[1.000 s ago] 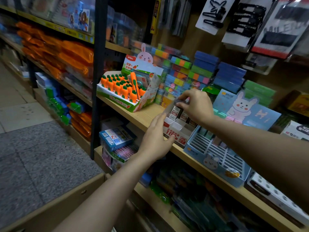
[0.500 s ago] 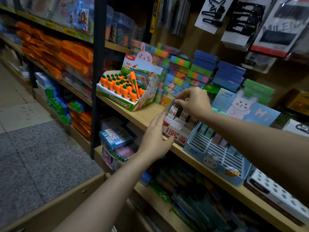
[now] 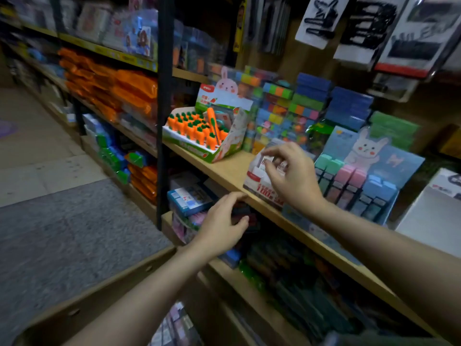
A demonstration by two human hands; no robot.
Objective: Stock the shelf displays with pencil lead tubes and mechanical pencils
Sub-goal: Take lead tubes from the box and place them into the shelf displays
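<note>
White-and-red lead tube display box point(image 3: 262, 188) sits on the wooden shelf point(image 3: 232, 171) under right hand point(image 3: 291, 176), whose fingertips pinch a small light stiff tube best taken by its sides, contents blurred; left hand point(image 3: 222, 223) hangs loosely curled, empty, below the shelf edge.
</note>
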